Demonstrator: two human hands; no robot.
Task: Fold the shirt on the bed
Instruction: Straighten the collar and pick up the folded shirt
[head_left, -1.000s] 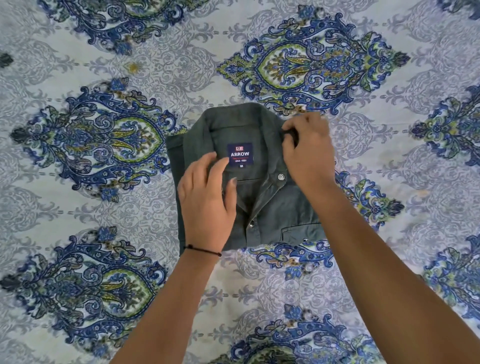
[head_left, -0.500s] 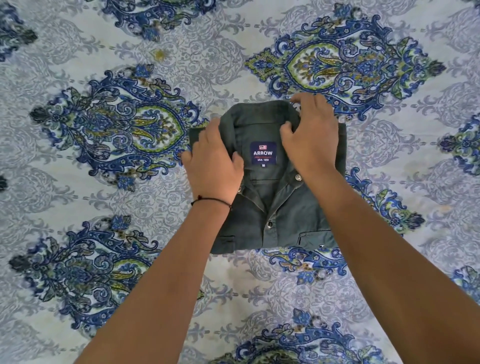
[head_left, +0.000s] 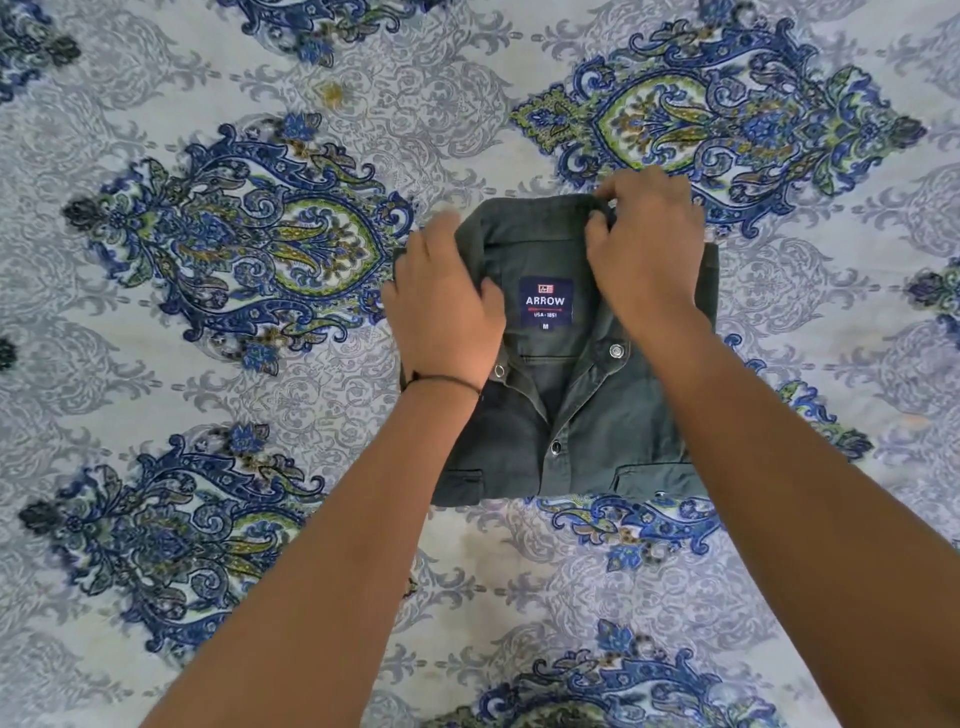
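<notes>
A dark green shirt (head_left: 587, 415) lies folded into a compact rectangle on the bed, collar at the far end, a navy "ARROW" label (head_left: 545, 303) showing inside the neck. My left hand (head_left: 447, 306) rests on the shirt's left shoulder and collar, fingers spread and blurred with motion. My right hand (head_left: 647, 249) sits on the right side of the collar, thumb and fingers pinching the collar's far edge. Snap buttons run down the front placket between my forearms.
The bed is covered by a pale sheet (head_left: 182, 389) printed with large blue and green paisley medallions, spreading out on every side of the shirt. Nothing else lies on it in view.
Both hands have moved from the shirt's middle up to the collar; the left hand slid out to the left shoulder, and the right hand reached the collar's far edge.
</notes>
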